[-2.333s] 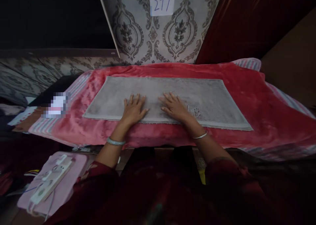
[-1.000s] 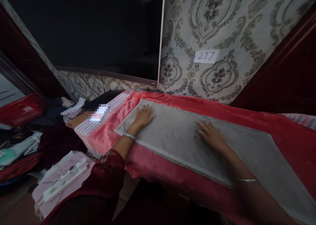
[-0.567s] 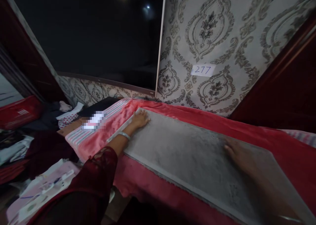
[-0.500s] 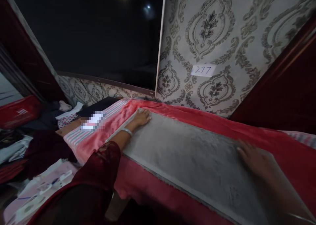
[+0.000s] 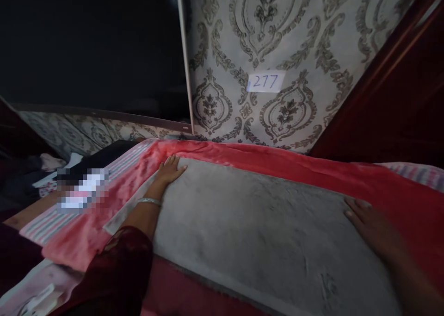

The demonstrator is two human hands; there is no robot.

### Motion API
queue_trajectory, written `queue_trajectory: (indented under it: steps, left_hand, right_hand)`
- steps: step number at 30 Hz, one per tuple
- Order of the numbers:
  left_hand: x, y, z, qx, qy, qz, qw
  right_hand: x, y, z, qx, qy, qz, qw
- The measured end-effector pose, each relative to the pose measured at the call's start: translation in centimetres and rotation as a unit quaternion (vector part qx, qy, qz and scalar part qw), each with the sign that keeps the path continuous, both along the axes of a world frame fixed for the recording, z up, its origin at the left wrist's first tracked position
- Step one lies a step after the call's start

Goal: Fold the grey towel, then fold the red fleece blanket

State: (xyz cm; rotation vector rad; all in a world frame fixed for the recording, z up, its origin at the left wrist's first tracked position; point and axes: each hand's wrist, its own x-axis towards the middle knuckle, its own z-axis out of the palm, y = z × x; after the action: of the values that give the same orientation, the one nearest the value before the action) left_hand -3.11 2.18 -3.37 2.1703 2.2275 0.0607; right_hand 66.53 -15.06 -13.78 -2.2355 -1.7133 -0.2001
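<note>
A grey towel [image 5: 249,228] lies spread flat over a red fleece blanket [image 5: 294,172]. My left hand [image 5: 169,170] rests flat at the towel's far left corner, fingers stretched out. At the towel's far right end my right hand [image 5: 373,228] lies flat too, palm down, fingers extended toward the wall. Neither hand holds anything. A bangle [image 5: 149,201] circles my left wrist, and a dark red sleeve [image 5: 111,274] covers that forearm.
A patterned wallpapered wall [image 5: 277,43] with a paper label reading 277 [image 5: 265,81] rises behind the blanket. A dark screen [image 5: 90,47] fills the upper left. A striped cloth edge [image 5: 52,219] and a pixelated patch [image 5: 81,189] lie at left. Dark red panel [image 5: 398,94] at right.
Both hands have slid apart from the towel's middle out to its two ends, staying flat on it. The view has swung left and then back toward the centre.
</note>
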Motion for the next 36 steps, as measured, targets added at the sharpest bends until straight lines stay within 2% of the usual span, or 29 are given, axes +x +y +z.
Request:
queue_trajectory:
  steps: [4,9,12,14,16,18,19,21,24,28,31,33,36]
  left_hand:
    - [0.5,-0.2,0.6,0.041,-0.001,-0.015,0.999]
    - [1.7,-1.9,2.7,0.091,0.003,-0.060,0.994]
    - [3.6,-2.8,3.9,0.095,0.003,-0.094,0.991]
    - [6.4,-3.0,4.1,0.093,0.001,-0.122,0.988]
    - [10.6,-3.3,3.9,0.083,-0.004,-0.175,0.981]
    - [15.6,-3.8,3.4,0.054,-0.012,-0.276,0.959]
    - [18.0,-4.3,3.0,0.037,-0.019,-0.333,0.942]
    - [22.1,-5.4,2.0,0.022,-0.033,-0.391,0.920]
    - [24.9,-6.7,0.3,0.009,-0.035,-0.404,0.914]
    - [24.7,-7.0,-0.7,0.010,-0.026,-0.402,0.915]
    - [24.4,-6.6,-0.5,0.014,-0.020,-0.398,0.917]
    - [24.5,-6.4,-0.3,0.014,-0.015,-0.395,0.919]
    - [24.8,-6.3,0.1,0.012,-0.009,-0.394,0.919]
  right_hand:
    - [-2.9,-0.7,2.7,-0.075,0.051,-0.031,0.995]
    - [-5.6,-1.6,5.6,-0.098,0.037,-0.065,0.992]
    - [-7.2,-1.4,7.1,-0.108,0.014,-0.080,0.991]
    - [-9.7,-0.5,8.4,-0.110,-0.008,-0.061,0.992]
    - [-13.4,1.0,9.7,-0.109,-0.031,0.017,0.993]
    - [-17.6,2.5,10.5,-0.116,-0.024,0.086,0.989]
    - [-19.6,3.2,10.7,-0.119,-0.019,0.108,0.987]
    - [-22.7,4.0,10.5,-0.127,-0.020,0.138,0.982]
    - [-24.8,4.2,9.7,-0.139,-0.017,0.147,0.979]
    - [-24.4,4.1,9.3,-0.144,0.003,0.163,0.976]
    - [-22.0,4.2,9.9,-0.156,0.009,0.168,0.973]
    - [-19.1,3.4,10.2,-0.159,0.012,0.119,0.980]
    - [-13.5,0.4,9.9,-0.156,0.031,-0.011,0.987]
